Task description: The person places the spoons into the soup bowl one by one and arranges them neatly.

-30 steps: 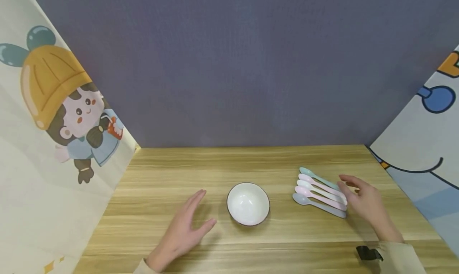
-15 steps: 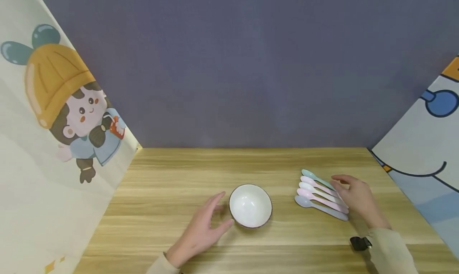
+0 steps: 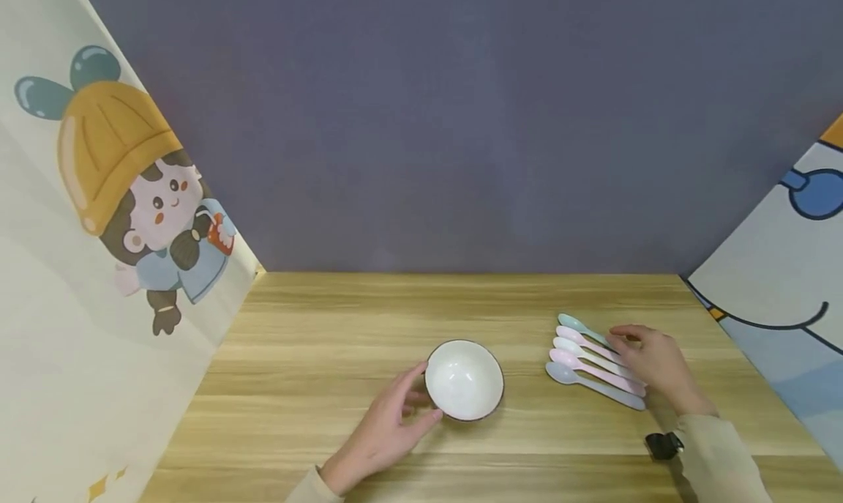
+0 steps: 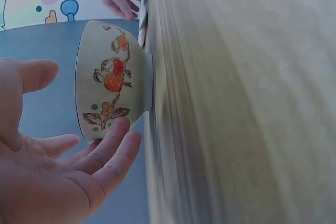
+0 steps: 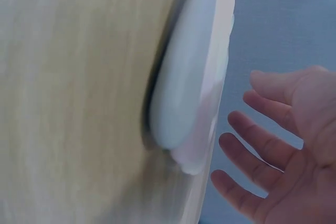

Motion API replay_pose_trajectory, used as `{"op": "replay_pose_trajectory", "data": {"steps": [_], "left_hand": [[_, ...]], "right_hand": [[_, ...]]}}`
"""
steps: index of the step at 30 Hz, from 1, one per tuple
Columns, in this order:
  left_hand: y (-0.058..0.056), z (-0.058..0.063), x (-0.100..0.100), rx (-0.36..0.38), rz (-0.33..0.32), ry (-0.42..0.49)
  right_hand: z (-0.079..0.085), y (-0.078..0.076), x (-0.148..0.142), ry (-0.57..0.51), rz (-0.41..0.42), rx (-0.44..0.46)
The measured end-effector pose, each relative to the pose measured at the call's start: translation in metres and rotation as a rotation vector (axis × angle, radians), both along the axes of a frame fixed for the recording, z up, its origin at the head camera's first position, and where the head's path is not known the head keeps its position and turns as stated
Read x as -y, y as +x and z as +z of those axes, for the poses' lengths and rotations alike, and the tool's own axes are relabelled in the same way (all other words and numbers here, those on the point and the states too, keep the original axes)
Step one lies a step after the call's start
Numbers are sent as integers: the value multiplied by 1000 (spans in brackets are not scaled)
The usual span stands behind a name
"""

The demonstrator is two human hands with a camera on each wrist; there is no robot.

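Observation:
A white bowl with a dark rim stands upright on the wooden table; in the left wrist view its outer wall shows a painted branch with red and orange fruit. My left hand is at the bowl's left side, fingers spread and fingertips right at the wall, the thumb apart from it in the left wrist view. Farther right, several plastic spoons in green, pink, white and grey lie side by side. My right hand hovers over their handle ends, fingers loosely bent with nothing between them.
A wooden table meets a grey-blue back wall. Side panels with cartoon prints stand at left and right. A black device sits at my right wrist, by the sleeve.
My left hand has moved right, from beside the bowl up to its wall. My right hand has shifted slightly left over the spoon handles. The bowl and spoons keep their places on the table.

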State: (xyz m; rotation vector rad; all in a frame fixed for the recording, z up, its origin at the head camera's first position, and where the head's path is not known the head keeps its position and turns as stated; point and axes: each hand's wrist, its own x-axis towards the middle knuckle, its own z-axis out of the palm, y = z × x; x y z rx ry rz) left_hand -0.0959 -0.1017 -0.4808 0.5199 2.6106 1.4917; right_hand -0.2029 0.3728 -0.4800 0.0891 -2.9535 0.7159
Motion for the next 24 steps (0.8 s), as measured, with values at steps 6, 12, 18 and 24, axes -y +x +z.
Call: {"op": "replay_pose_trajectory", "data": {"steps": [6, 12, 18, 24], "left_hand": [[-4, 1, 0, -47, 13, -77], [-7, 1, -1, -133, -6, -210], [-9, 3, -1, -152, -9, -221], [-11, 9, -2, -174, 6, -296]], "right_hand": [[-1, -1, -1, 13, 19, 4], [-4, -4, -3, 24, 46, 24], [-9, -8, -9, 34, 40, 34], [-7, -12, -10, 37, 37, 54]]}}
